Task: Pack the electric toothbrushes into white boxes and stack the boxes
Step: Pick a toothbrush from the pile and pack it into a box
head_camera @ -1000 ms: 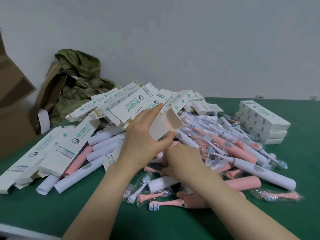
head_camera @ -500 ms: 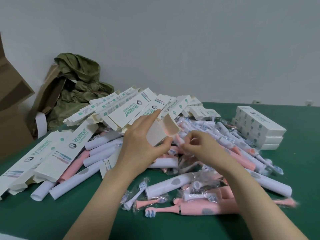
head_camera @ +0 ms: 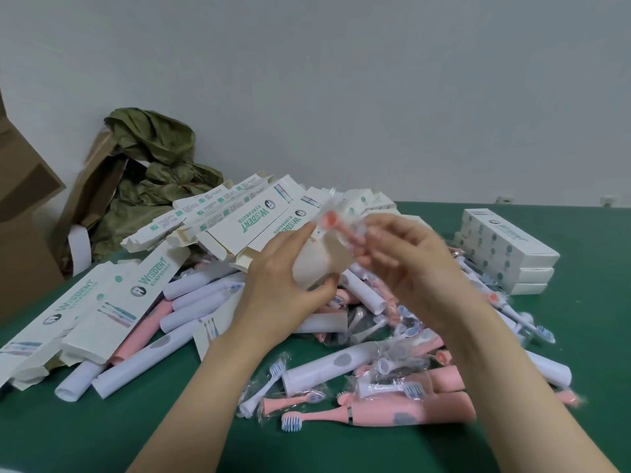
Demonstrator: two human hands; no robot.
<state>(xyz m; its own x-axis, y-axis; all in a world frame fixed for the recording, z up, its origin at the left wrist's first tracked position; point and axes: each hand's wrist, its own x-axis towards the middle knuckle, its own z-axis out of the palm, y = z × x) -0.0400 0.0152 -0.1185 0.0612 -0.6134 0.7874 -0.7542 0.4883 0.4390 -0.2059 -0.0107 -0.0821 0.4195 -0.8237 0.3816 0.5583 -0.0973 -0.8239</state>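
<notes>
My left hand [head_camera: 283, 288] grips an open white box [head_camera: 319, 262] above the pile, its open end facing me. My right hand [head_camera: 409, 261] pinches a pink brush head in clear wrap [head_camera: 341, 227] and holds it at the box's mouth. Pink and white electric toothbrushes [head_camera: 392, 413] and wrapped brush heads lie heaped on the green table [head_camera: 136, 431] below both hands. Three closed white boxes [head_camera: 508, 254] sit stacked at the right.
Flat and half-folded white cartons [head_camera: 88, 312] spread along the left and behind the pile. Rolled white leaflets [head_camera: 136, 370] lie among them. A brown cardboard box [head_camera: 24, 213] and crumpled green paper [head_camera: 153, 172] stand at the back left by the wall.
My right hand rose from the pile with a wrapped pink brush head and brought it up to the box's open end. My left hand lifted the box slightly.
</notes>
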